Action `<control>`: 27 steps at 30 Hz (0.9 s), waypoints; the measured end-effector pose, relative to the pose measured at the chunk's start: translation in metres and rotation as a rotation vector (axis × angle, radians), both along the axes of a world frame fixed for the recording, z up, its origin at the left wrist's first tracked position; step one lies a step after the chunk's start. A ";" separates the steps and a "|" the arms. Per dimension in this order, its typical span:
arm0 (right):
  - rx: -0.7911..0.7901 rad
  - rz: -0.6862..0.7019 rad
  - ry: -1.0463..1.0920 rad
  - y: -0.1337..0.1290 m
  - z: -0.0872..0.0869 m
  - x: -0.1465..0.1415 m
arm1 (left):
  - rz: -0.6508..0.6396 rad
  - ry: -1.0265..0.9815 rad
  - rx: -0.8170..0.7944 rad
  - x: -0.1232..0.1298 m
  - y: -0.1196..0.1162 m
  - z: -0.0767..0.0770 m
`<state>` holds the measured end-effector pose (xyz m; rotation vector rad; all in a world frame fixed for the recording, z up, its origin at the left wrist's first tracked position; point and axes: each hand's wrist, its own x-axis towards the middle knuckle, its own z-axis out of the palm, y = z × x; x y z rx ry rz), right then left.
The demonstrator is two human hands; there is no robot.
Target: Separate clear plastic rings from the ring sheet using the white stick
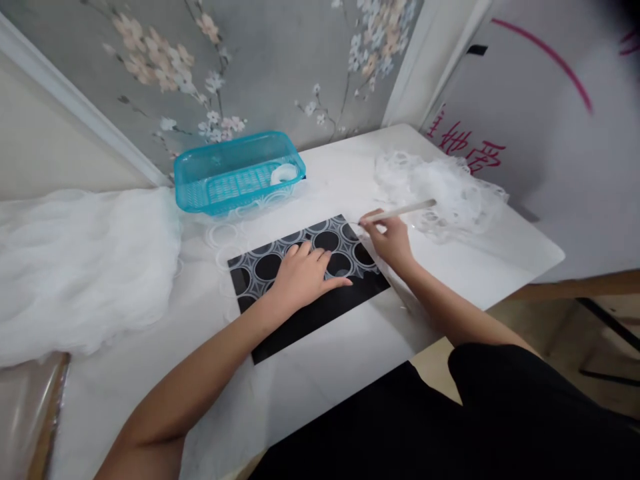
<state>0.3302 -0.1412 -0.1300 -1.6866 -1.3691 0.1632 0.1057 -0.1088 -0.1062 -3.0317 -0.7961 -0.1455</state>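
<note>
A black rectangular sheet [320,317] lies on the white table, with sheer white fabric [260,287] in a ring pattern across its far part. My left hand [303,275] rests flat on that fabric, fingers spread and thumb stretched to the right. At the sheet's far right corner, my right hand [387,239] is closed round a pale, slim, pen-like tool [413,207]. Its handle slants up to the right, and its thin tip points left, close to the fabric's edge. Whether the tip touches the fabric I cannot tell. The fabric runs off the sheet's left side.
A blue plastic basket [240,172] holding a white roll [283,175] stands behind the sheet. White net-like scraps [440,190] are heaped at the back right. Folded white fabric [85,267] is piled at the left. The white table [320,380] ends near my body.
</note>
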 end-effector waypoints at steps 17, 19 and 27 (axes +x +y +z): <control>-0.153 0.110 0.053 -0.009 -0.021 -0.013 | -0.118 0.058 0.001 0.038 0.003 -0.016; -0.152 0.097 -0.068 -0.012 -0.020 -0.015 | -0.115 0.067 -0.009 0.038 0.003 -0.016; -0.173 0.009 -0.596 -0.011 -0.027 -0.022 | -0.142 0.042 -0.032 0.038 0.005 -0.018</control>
